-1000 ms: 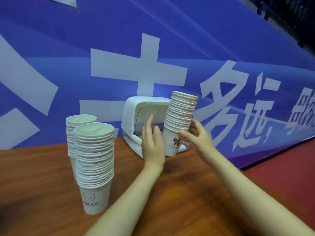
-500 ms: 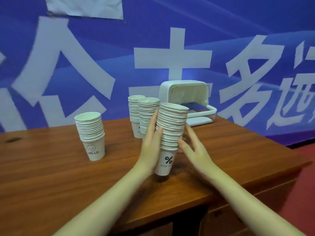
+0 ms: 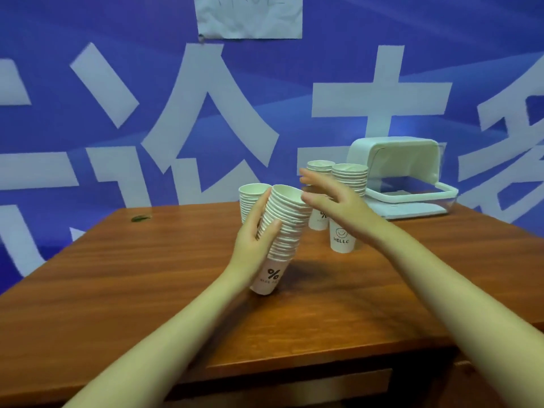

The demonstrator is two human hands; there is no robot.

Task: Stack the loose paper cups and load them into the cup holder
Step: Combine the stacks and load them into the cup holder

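Observation:
My left hand [image 3: 255, 240] grips a tall stack of white paper cups with a "%" mark [image 3: 281, 240], tilted to the right above the wooden table [image 3: 147, 290]. My right hand [image 3: 329, 198] hovers open by the stack's top rim, fingers spread. Behind the held stack stands another cup stack [image 3: 250, 201], partly hidden. Two more stacks stand to the right, one marked "HELLO" [image 3: 344, 225] and one behind it [image 3: 319, 198], both partly hidden by my right hand. The white cup holder [image 3: 412, 178] with a clear tray sits at the table's back right.
A blue banner with large white characters [image 3: 206, 113] backs the table, with a paper sheet [image 3: 248, 16] taped on it. A small dark leaf-like scrap [image 3: 141, 218] lies at the table's far left. The table's front edge is near my forearms.
The view swung left. The "%" stack went from upright between both hands to tilted right in my left hand alone. My right hand let go and rose to the stack's rim.

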